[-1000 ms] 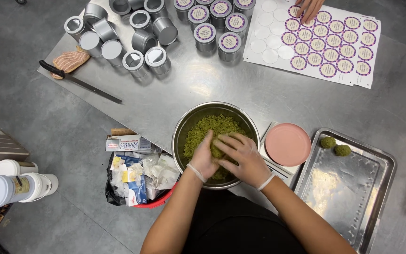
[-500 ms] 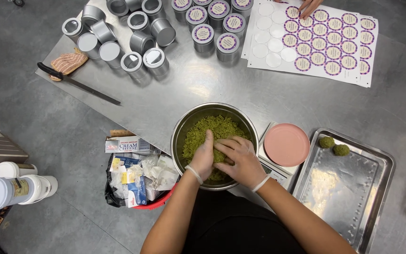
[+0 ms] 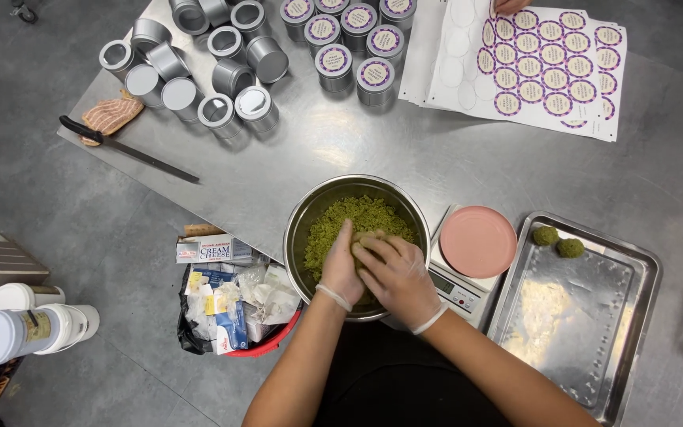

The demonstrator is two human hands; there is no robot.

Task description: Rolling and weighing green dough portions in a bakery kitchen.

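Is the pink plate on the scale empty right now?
Yes, the pink plate on the scale holds nothing; both green balls sit on the tray.

A grey steel table (image 3: pixel 294 150) carries everything. At its far left corner lie open round tins (image 3: pixel 199 55), some on their sides, with a long knife (image 3: pixel 132 149) and a tan cloth (image 3: pixel 111 115) along the left edge. Labelled closed tins (image 3: pixel 349 39) stand at the far edge's middle, and sticker sheets (image 3: pixel 531 67) lie to their right. At the near edge stands a metal bowl (image 3: pixel 310 207) of green mix, beside it a scale bearing a pink plate (image 3: pixel 477 241), then a steel tray (image 3: pixel 579 316) holding two green balls (image 3: pixel 557 242).
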